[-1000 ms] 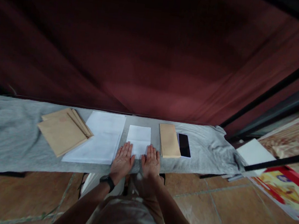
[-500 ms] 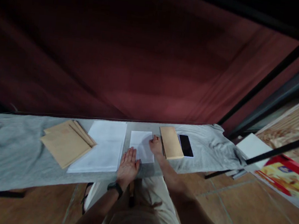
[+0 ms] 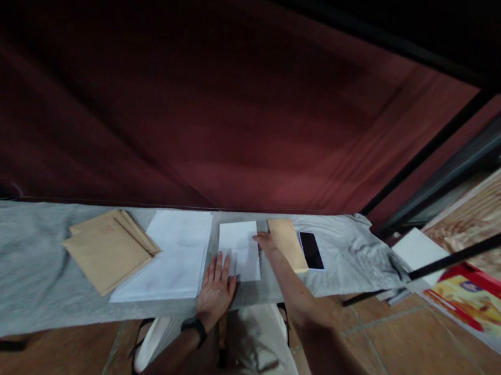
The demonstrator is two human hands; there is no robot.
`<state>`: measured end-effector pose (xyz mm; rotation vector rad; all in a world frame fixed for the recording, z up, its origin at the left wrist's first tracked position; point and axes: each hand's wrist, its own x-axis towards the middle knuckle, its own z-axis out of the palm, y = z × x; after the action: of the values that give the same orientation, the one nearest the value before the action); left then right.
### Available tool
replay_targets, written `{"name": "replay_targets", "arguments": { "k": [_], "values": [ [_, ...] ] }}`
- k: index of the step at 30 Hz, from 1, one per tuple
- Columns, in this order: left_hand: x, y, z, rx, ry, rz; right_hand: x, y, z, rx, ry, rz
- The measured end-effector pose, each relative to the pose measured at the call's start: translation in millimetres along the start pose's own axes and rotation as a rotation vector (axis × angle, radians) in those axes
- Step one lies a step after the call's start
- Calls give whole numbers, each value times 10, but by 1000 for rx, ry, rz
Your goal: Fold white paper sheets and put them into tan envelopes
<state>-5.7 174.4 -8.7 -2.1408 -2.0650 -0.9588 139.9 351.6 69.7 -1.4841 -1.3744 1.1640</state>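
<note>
A small white sheet of paper (image 3: 238, 234), apparently folded, lies on the grey cloth between my hands. My left hand (image 3: 216, 287), with a dark watch on its wrist, rests flat on the sheet's lower left part, fingers stretched out. At the sheet's upper right edge my right hand (image 3: 264, 241) closes its thumb and fingers on the paper. Just right of that hand is a brown paper envelope (image 3: 288, 241), partly behind the forearm. Left of the sheet lies a stack of larger white paper (image 3: 178, 252).
Several brown envelopes (image 3: 108, 249) overlap the white stack on the left. A dark-screened phone (image 3: 311, 251) lies on the right. The narrow cloth-covered bench (image 3: 29, 282) runs along a dark red curtain (image 3: 237, 149). Beyond its right end are a metal frame and a red-and-yellow box (image 3: 478, 300).
My right hand has shifted from resting curled on the sheet to its right edge, with the fingers now pointing left. My left hand stays on the lower left; the view tilts slightly.
</note>
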Motion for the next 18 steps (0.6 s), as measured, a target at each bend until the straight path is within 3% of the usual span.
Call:
{"name": "replay_targets", "arguments": {
  "k": [4, 8, 11, 14, 18],
  "values": [
    [-41, -55, -79, -190, 57, -74, 101, -252, -82, 90, -61, 2],
    [-62, -137, -77, -324, 95, -166, 132, -660, -216, 194, -71, -159],
    [-53, -167, -42, -395, 95, -218, 10, -788, -303, 224, -82, -320],
    [-37, -189, -28, -450, 99, -246, -220, -585, -307, 84, -92, -564],
    [-12, -244, -46, -500, 157, -299, -570, 40, -200, -182, -98, -516]
  ]
}}
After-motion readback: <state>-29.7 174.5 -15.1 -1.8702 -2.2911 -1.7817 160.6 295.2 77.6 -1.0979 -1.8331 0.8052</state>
